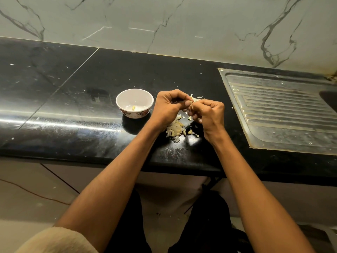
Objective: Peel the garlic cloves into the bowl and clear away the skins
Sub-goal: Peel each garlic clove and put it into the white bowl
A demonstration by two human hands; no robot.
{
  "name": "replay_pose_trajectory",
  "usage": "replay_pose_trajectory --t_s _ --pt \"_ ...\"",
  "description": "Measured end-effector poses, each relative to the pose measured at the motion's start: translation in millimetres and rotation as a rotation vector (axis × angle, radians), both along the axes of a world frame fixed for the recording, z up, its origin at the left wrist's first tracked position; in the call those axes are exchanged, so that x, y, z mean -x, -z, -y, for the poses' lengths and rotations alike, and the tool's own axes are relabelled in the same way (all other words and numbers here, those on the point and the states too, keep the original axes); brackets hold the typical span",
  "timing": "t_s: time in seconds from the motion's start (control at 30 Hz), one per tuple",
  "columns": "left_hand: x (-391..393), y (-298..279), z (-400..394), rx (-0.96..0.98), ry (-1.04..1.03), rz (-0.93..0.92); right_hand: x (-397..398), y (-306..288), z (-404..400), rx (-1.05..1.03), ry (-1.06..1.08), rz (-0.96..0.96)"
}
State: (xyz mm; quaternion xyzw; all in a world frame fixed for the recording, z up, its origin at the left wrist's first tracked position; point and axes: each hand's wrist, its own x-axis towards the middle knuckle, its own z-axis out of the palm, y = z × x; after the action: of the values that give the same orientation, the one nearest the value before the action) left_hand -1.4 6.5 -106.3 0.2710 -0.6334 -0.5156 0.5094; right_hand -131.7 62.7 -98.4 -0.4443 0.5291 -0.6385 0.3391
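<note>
Spanning the view, a black tabletop (73,99) is seen, steel drainboard (284,114) set at its right end. White bowl (134,103) near mid-tabletop, one peeled clove (133,107) inside. Garlic piece (193,101) pinched between curled fingers of left hand (168,106) and right hand (209,115). Skins pile (177,129) lies toward the front edge.
</note>
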Motion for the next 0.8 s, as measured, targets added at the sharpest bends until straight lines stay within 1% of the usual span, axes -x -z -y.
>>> replay_pose_trajectory --t_s 0.07,0.23,0.5,0.63,0.8 --pt "-0.4 0.1 1.1 -0.032 0.003 0.000 0.0 -1.0 0.6 -0.025 -0.024 0.050" --pt "-1.5 -0.1 1.6 -0.070 -0.019 0.041 0.8 -2.2 1.4 -0.002 0.010 0.050" --pt "-2.0 0.9 2.2 -0.075 -0.009 0.040 2.1 -0.1 0.5 0.064 0.007 -0.065" --pt "-1.0 0.6 2.1 -0.082 -0.017 0.060 2.7 0.0 -0.6 0.080 -0.010 -0.070" --pt "-0.7 0.1 1.6 -0.113 -0.053 0.043 3.7 -1.3 -1.9 0.089 -0.024 -0.073"
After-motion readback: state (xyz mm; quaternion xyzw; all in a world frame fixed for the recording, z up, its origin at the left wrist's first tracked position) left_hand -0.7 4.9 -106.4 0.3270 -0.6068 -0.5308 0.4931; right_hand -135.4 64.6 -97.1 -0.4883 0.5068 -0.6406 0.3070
